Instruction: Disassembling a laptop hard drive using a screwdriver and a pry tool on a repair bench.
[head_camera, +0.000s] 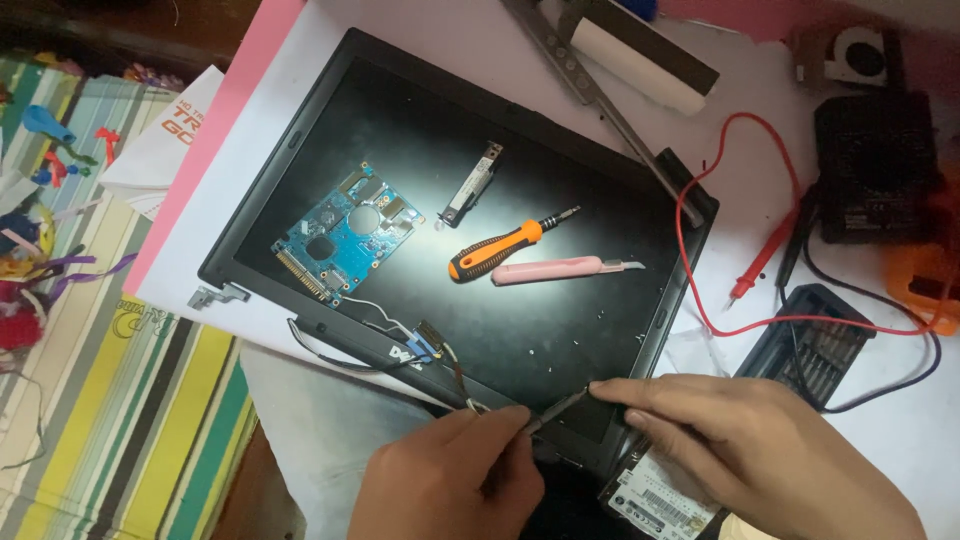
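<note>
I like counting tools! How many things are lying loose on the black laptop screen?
4: blue circuit board left, silver bracket at top, orange screwdriver and pink cutter in the middle.

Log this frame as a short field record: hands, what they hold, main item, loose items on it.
left hand: bottom centre, pinching one end of a thin dark tool
right hand: fingertips on the tool's other end
main item: black laptop screen panel, lying flat on white paper
on panel: blue circuit board, orange-handled screwdriver, pink utility knife, small metal bracket
beside panel: red probe lead, bit set case
</note>
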